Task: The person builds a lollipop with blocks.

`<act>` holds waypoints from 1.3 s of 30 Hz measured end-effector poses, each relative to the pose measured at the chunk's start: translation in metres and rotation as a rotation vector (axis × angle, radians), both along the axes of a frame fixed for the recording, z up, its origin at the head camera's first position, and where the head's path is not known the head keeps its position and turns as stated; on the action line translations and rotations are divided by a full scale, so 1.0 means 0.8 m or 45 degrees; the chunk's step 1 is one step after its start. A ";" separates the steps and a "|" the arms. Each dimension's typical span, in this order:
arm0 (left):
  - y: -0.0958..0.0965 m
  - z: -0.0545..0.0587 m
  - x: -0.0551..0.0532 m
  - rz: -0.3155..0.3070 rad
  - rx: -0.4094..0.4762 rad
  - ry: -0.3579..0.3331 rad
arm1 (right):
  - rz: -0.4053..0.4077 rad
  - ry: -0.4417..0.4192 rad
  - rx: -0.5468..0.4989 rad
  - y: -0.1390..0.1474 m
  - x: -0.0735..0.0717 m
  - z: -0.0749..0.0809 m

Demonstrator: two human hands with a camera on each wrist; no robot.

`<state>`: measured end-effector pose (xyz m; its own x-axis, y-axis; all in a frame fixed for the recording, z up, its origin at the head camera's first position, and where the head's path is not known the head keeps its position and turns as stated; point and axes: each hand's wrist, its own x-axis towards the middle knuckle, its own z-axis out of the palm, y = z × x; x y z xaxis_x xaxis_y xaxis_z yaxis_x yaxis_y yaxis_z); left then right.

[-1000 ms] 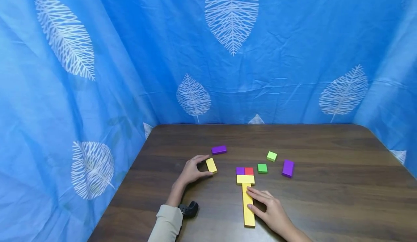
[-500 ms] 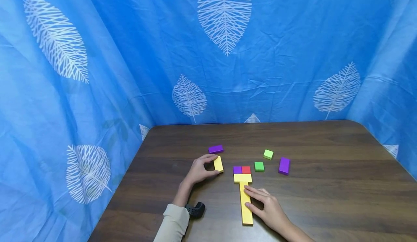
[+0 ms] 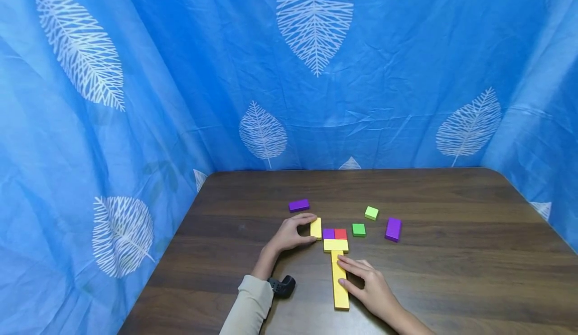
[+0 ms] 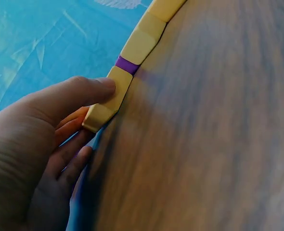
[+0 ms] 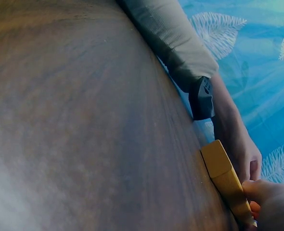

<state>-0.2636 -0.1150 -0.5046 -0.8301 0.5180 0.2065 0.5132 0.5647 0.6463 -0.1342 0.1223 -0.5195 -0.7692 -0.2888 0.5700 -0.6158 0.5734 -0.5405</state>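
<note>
In the head view my left hand (image 3: 291, 233) pinches a yellow block (image 3: 315, 228) by its ends, thumb at the near end and a finger at the far one. Right beside it lie a small purple block (image 3: 328, 233) and a red block (image 3: 340, 233), side by side. Below these two sits a crosswise yellow block (image 3: 336, 245). A long yellow strip of blocks (image 3: 340, 287) runs from it toward the near side. My right hand (image 3: 372, 287) rests its thumb and fingertips on that strip. The left wrist view shows the thumb on the pinched yellow block (image 4: 117, 94).
Beyond the blocks lies a purple block (image 3: 299, 205). To the right are a green block (image 3: 358, 230), a lime green block (image 3: 372, 213) and another purple block (image 3: 393, 229). The brown wooden table (image 3: 451, 275) meets a blue leaf-patterned curtain (image 3: 393, 74) at the back.
My left hand has moved the yellow block rightward, close to the small purple block, and the block has turned straighter. My right hand stays on the yellow strip. The head view has shifted slightly.
</note>
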 end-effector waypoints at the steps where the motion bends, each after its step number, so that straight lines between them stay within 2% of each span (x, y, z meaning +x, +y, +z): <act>1: 0.000 0.000 0.000 0.000 -0.004 -0.017 | 0.001 0.001 -0.002 0.000 0.000 0.000; 6: -0.003 0.000 0.002 0.018 0.007 -0.067 | 0.005 0.014 -0.010 0.001 -0.001 0.001; 13: -0.006 0.002 0.003 0.053 0.030 -0.060 | 0.007 0.012 -0.017 0.001 -0.001 0.001; 21: -0.006 0.001 0.003 0.034 0.033 -0.047 | 0.008 0.018 -0.017 0.001 -0.002 0.000; 39: -0.003 -0.004 0.006 0.061 0.024 -0.048 | 0.023 0.056 -0.039 0.000 -0.001 -0.002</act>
